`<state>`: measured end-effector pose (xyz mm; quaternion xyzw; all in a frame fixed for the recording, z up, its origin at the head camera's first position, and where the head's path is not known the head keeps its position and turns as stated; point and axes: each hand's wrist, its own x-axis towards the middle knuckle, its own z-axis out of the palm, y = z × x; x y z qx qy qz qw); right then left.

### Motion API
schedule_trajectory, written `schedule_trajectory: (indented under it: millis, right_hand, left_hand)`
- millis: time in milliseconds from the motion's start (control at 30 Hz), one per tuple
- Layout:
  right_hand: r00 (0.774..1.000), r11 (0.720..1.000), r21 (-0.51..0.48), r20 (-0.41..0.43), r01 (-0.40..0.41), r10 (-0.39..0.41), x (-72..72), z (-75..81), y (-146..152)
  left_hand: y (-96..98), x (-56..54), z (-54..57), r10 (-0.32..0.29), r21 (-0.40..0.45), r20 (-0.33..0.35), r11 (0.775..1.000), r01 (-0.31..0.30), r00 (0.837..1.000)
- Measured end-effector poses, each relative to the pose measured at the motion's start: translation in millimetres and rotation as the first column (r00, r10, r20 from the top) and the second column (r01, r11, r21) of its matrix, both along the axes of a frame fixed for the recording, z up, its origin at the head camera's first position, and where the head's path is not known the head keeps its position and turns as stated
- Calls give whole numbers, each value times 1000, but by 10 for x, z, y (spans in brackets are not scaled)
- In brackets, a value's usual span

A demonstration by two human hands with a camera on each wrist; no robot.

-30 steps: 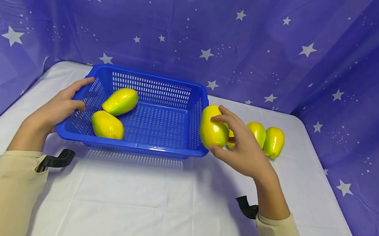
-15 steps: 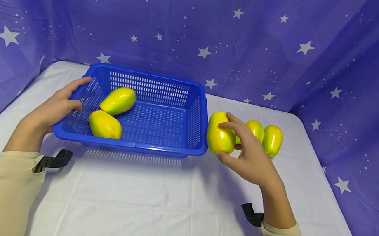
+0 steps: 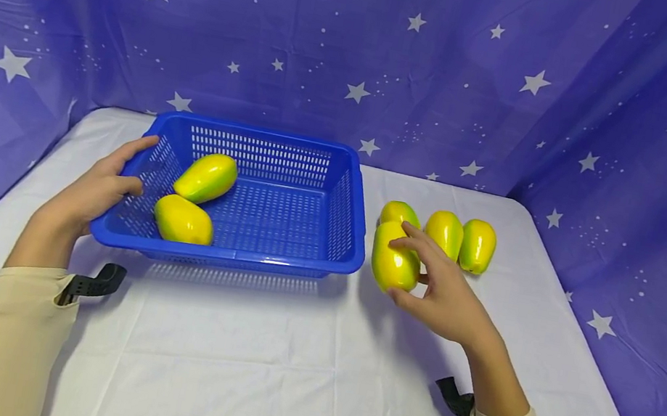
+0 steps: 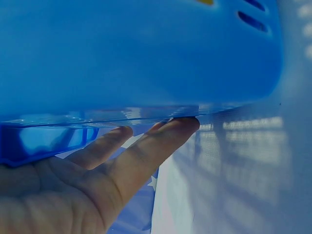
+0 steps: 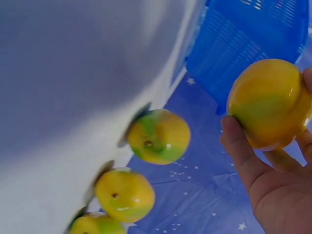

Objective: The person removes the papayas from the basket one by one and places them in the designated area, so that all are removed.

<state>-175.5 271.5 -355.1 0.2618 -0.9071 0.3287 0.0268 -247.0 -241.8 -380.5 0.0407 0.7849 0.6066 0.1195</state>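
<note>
My left hand (image 3: 89, 196) grips the left rim of a blue plastic basket (image 3: 271, 261); in the left wrist view, fingers (image 4: 141, 153) reach under its outer edge. Two glossy yellow-green papayas (image 3: 206, 178) lie in the basket's left part. To the right of the basket, my right hand (image 3: 447, 297) holds another papaya (image 3: 394, 259) between thumb and fingers. The right wrist view shows this held papaya (image 5: 268, 105) above the palm. Right behind it, partly overlapped in the head view, is a papaya (image 3: 400, 213) on the table.
Two more papayas (image 3: 477, 247) lie side by side farther right on the white tablecloth (image 3: 227, 367). Purple star-patterned curtains (image 3: 309, 35) hang behind the table and at its sides. Both wrists carry black camera mounts (image 3: 457, 398).
My right hand has moved right and toward me with the held papaya, away from the basket's right rim, uncovering the papaya behind. My left hand stays on the basket.
</note>
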Motion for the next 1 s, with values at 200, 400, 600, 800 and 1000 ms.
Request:
schedule_trajectory:
  millis: [200,400,600,800,1000]
  right_hand:
    - [1000,1000,25,0,1,-1,-2,-133,76]
    - [999,999,40,38,11,-13,9,-214,135]
    - [998,999,48,50,22,-24,33,-242,187]
    - [998,997,75,61,25,-30,59,-263,228]
    - [997,993,114,70,20,-28,90,-299,261]
  left_hand:
    - [-6,-4,-4,-2,10,5,1000,2,1000]
    - [-3,11,-6,2,22,8,1000,-2,1000]
    - [0,12,-8,7,8,-1,1000,-7,1000]
    - [-4,-3,-13,11,-2,-3,1000,-11,1000]
    - [9,-16,-8,8,-2,-2,1000,-8,1000]
